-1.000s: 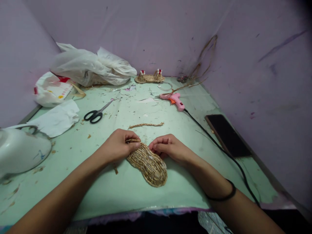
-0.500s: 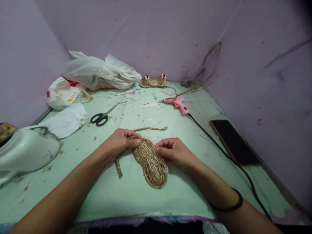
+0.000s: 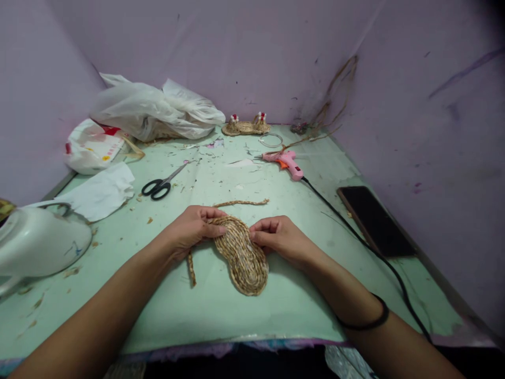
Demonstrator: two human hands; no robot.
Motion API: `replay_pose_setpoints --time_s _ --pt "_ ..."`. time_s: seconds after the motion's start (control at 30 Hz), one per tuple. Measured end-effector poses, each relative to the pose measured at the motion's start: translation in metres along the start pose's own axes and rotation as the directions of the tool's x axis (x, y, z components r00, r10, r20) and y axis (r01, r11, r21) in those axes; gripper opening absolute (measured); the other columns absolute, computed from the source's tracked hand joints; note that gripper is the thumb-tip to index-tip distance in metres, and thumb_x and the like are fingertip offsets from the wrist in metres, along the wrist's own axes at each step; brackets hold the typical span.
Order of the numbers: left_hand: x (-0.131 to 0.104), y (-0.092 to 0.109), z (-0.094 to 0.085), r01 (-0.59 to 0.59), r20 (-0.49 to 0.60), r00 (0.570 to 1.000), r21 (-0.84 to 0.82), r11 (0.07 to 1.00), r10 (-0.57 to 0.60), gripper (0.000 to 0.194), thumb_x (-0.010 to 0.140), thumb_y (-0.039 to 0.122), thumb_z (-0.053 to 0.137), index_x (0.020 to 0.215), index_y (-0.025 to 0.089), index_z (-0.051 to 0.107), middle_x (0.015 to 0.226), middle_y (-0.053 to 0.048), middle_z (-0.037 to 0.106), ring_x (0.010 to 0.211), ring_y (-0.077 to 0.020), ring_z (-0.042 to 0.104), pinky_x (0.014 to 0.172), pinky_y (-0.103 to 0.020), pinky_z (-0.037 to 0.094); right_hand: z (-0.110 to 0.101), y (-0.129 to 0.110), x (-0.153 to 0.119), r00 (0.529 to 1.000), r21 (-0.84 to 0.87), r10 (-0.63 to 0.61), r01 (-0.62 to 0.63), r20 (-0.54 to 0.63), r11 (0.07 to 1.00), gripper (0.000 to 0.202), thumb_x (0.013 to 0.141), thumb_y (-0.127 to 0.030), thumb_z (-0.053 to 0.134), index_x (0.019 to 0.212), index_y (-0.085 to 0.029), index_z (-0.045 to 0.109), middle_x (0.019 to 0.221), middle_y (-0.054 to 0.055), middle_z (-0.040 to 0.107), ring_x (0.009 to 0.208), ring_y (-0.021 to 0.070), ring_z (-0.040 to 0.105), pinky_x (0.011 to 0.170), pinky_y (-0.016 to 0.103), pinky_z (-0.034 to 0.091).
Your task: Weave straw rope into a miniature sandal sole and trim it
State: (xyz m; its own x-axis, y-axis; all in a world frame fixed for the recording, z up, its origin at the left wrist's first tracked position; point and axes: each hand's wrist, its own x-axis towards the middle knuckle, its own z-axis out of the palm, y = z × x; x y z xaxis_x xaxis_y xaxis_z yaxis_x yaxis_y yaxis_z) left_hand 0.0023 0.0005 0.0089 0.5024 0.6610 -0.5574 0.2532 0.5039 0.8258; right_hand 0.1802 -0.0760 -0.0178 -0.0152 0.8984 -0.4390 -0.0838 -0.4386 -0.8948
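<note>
A sole-shaped piece of coiled straw braid (image 3: 245,260) lies slanted over the green table near its front edge. My left hand (image 3: 197,227) pinches its upper left edge, thumb on top. On the upper right edge, my right hand (image 3: 276,237) is closed with thumb and forefinger gripping the braid. One loose braid length (image 3: 244,202) stretches out beyond the left fingers, and another short end (image 3: 191,269) hangs below the left hand. Where these join the piece is hidden by my left hand.
Black-handled scissors (image 3: 161,185), white paper (image 3: 98,193) and a white jug (image 3: 47,242) are at left. A pink glue gun (image 3: 290,164) with black cord and a phone (image 3: 374,220) lie right. Behind are plastic bags (image 3: 153,110) and a finished-looking straw piece (image 3: 246,128).
The whole view has shifted slightly, so things appear a little higher and further left. Both hands keep their hold on the straw piece.
</note>
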Motion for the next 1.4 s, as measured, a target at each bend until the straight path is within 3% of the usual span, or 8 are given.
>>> replay_pose_setpoints --time_s 0.17,0.3,0.4,0.47,0.6,0.7,0.93,1.4 --pt "0.001 -0.002 0.001 -0.012 -0.029 1.0 -0.019 1.0 0.011 0.02 0.057 0.006 0.068 0.075 0.008 0.061 0.058 -0.003 0.06 0.047 -0.0069 0.054 0.047 -0.016 0.043 -0.002 0.0 -0.001 0.999 0.057 -0.023 0.021 0.041 0.998 0.011 0.062 -0.023 0.07 0.065 -0.013 0.067 0.051 -0.002 0.058 0.046 0.0063 0.05 0.048 0.02 0.041" --pt "0.002 0.0 -0.002 -0.035 -0.072 0.997 -0.238 0.971 0.019 0.013 0.061 0.009 0.063 0.063 0.011 0.051 0.041 0.009 0.033 0.03 0.0014 0.021 0.03 -0.011 0.012 -0.004 -0.004 -0.006 0.993 0.316 -0.091 0.062 0.078 0.947 0.025 0.062 -0.028 0.073 0.083 -0.014 0.068 0.073 0.002 0.066 0.062 0.0105 0.059 0.058 0.022 0.046" --pt "0.003 0.001 -0.003 -0.108 -0.116 0.991 -0.422 0.9 0.065 0.015 0.06 0.008 0.06 0.067 0.013 0.048 0.048 0.008 0.035 0.033 0.001 0.022 0.032 -0.012 0.011 -0.004 -0.007 -0.007 0.982 0.455 -0.156 0.091 0.107 0.886 0.037 0.06 -0.024 0.075 0.095 -0.017 0.065 0.093 0.005 0.067 0.079 0.0159 0.061 0.069 0.028 0.05" --pt "0.003 0.0 -0.002 -0.147 -0.131 0.986 -0.444 0.884 0.099 0.017 0.061 0.01 0.061 0.071 0.013 0.048 0.052 0.007 0.037 0.034 0.0009 0.023 0.033 -0.013 0.011 -0.004 -0.008 -0.005 0.983 0.471 -0.176 0.135 0.043 0.872 0.037 0.058 -0.022 0.076 0.093 -0.016 0.065 0.093 0.006 0.066 0.08 0.0168 0.06 0.068 0.029 0.051" --pt "0.0 -0.005 0.005 -0.102 -0.008 0.995 -0.248 0.963 0.103 0.022 0.06 0.016 0.066 0.074 0.014 0.049 0.051 0.008 0.037 0.034 0.0005 0.021 0.034 -0.015 0.008 -0.011 -0.007 0.002 0.958 0.477 -0.167 0.262 -0.231 0.839 0.027 0.057 -0.024 0.077 0.081 -0.014 0.067 0.08 0.003 0.066 0.068 0.0126 0.058 0.061 0.024 0.049" --pt "-0.003 -0.009 0.011 -0.091 0.086 0.992 -0.028 0.995 0.093 0.023 0.06 0.024 0.069 0.07 0.013 0.052 0.048 0.007 0.039 0.036 -0.0003 0.021 0.036 -0.017 0.007 -0.016 -0.009 0.004 0.935 0.487 -0.154 0.302 -0.32 0.819 0.023 0.058 -0.027 0.076 0.076 -0.015 0.067 0.074 0.001 0.065 0.063 0.0105 0.056 0.058 0.022 0.047" --pt "-0.006 -0.009 0.02 -0.076 0.085 0.995 0.194 0.978 0.061 0.027 0.062 0.037 0.065 0.059 0.012 0.054 0.043 0.006 0.038 0.037 -0.0024 0.019 0.039 -0.021 0.007 -0.014 -0.013 0.002 0.946 0.538 -0.2 0.311 -0.256 0.783 0.026 0.052 -0.02 0.079 0.074 -0.014 0.068 0.075 0.004 0.067 0.068 0.0138 0.059 0.065 0.027 0.046" --pt "-0.004 -0.012 0.02 -0.116 0.097 0.991 0.232 0.966 0.096 0.029 0.061 0.038 0.067 0.056 0.012 0.056 0.044 0.005 0.04 0.043 -0.0059 0.023 0.044 -0.023 0.013 -0.012 -0.011 0.004 0.948 0.55 -0.218 0.313 -0.233 0.774 0.031 0.05 -0.014 0.08 0.079 -0.013 0.069 0.078 0.005 0.07 0.069 0.0137 0.061 0.068 0.027 0.046"
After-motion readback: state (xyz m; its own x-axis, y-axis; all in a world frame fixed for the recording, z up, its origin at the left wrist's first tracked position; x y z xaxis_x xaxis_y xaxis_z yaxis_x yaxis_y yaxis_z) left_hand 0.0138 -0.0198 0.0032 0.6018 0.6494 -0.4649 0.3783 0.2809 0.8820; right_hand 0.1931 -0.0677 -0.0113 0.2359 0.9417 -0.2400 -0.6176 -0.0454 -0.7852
